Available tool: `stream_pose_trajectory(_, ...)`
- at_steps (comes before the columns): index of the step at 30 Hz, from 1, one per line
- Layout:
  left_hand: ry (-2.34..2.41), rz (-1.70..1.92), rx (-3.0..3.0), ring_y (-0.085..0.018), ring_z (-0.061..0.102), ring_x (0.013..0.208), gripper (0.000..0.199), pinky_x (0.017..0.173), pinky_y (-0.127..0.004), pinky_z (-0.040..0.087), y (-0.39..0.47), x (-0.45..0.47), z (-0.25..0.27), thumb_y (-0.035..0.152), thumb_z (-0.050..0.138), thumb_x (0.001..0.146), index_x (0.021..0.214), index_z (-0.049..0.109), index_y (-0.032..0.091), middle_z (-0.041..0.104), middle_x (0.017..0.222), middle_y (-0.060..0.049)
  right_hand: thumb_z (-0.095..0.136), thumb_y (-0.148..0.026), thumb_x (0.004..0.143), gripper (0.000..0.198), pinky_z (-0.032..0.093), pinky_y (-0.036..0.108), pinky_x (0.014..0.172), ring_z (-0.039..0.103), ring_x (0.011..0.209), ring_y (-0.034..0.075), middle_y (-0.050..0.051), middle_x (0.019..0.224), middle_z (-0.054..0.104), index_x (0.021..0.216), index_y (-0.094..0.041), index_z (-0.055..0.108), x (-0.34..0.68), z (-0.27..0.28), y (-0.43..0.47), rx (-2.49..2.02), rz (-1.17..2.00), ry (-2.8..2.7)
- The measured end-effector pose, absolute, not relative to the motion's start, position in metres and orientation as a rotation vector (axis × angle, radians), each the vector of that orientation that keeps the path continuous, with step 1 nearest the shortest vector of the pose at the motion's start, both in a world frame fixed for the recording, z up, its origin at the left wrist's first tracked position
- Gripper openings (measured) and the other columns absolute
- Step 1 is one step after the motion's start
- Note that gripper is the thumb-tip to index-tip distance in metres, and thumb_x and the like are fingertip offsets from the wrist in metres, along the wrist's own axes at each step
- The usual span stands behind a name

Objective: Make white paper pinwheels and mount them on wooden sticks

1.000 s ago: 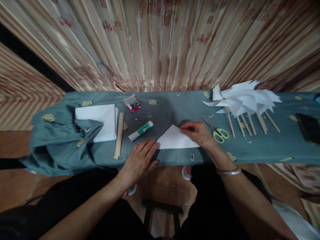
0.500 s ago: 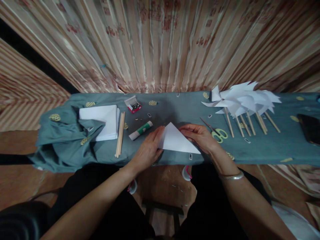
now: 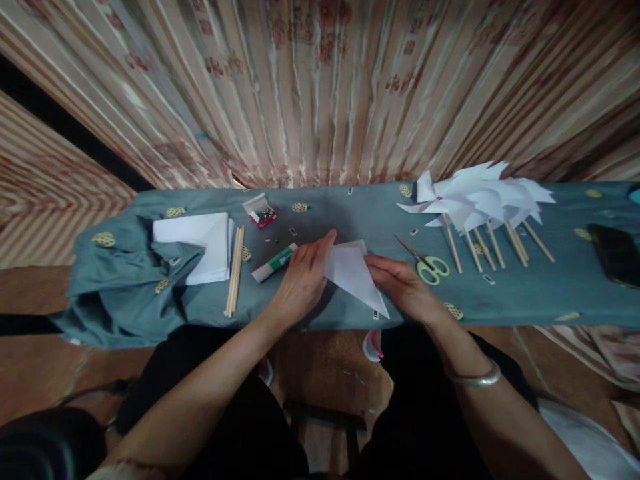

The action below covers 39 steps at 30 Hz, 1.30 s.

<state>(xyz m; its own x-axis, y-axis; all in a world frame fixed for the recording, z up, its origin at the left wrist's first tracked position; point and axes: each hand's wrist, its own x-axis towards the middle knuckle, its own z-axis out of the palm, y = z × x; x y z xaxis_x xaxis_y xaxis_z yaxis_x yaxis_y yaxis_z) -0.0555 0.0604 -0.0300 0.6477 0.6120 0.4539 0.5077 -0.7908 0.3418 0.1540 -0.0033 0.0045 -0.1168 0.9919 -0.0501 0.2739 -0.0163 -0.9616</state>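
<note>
Striped curtains hung behind a teal cloth-covered table (image 3: 525,293). Both hands, left hand (image 3: 300,283) and right hand (image 3: 407,290), pinched a white folded paper triangle (image 3: 353,273) at the near middle edge, with green-handled scissors (image 3: 433,267) just right and a green-white glue stick (image 3: 273,262) just left.

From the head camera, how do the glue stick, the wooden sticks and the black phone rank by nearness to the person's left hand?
From the left hand:
1. Glue stick, just beside the hand, on its left.
2. Wooden sticks, farther left, next to the paper stack.
3. Black phone, far off at the table's right end.
</note>
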Motion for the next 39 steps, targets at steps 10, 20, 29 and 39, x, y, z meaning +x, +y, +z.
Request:
stream_pose_trajectory(10, 0.810, 0.913, 2.770, -0.030, 0.047, 0.129, 0.066, 0.104, -0.048, 0.036, 0.060, -0.035, -0.017, 0.012, 0.044, 0.091, 0.152, 0.018, 0.012, 0.052, 0.139, -0.019, 0.038, -0.020, 0.094, 0.035, 0.053, 0.044, 0.086, 0.067, 0.095, 0.029, 0.015, 0.100, 0.073, 0.113, -0.014, 0.067, 0.131, -0.005, -0.013, -1.650, 0.281, -2.041)
stream_pose_trajectory(20, 0.581, 0.706, 2.914, -0.019, 0.060, 0.087, 0.028, 0.087, -0.038, 0.045, 0.048, -0.054, -0.003, 0.018, 0.041, 0.100, 0.108, 0.067, 0.018, 0.071, 0.090, -0.005, 0.050, -0.037, 0.095, 0.033, 0.055, 0.042, 0.091, 0.067, 0.105, 0.028, 0.014, 0.113, 0.072, 0.118, -0.016, 0.062, 0.142, -0.008, -0.023, -1.550, 0.403, -2.172)
stream_pose_trajectory(29, 0.606, 0.750, 2.984, -0.019, 0.067, 0.094, 0.025, 0.096, -0.041, 0.048, 0.048, -0.083, -0.020, 0.010, 0.045, 0.096, 0.091, 0.069, 0.015, 0.074, 0.102, -0.007, 0.037, -0.009, 0.095, 0.045, 0.045, 0.052, 0.110, 0.045, 0.139, 0.027, 0.015, 0.144, 0.055, 0.135, -0.017, 0.056, 0.169, -0.024, -0.020, -1.436, 0.266, -2.304)
stream_pose_trajectory(39, 0.680, 0.578, 3.042, -0.021, 0.068, 0.103, 0.023, 0.103, -0.048, 0.046, 0.042, -0.091, -0.028, 0.010, 0.045, 0.095, 0.104, 0.066, 0.012, 0.075, 0.107, -0.008, 0.046, -0.010, 0.096, 0.034, 0.035, 0.058, 0.113, 0.033, 0.146, 0.029, 0.011, 0.148, 0.051, 0.122, -0.024, 0.063, 0.170, -0.034, -0.020, -1.414, -0.082, -2.488)
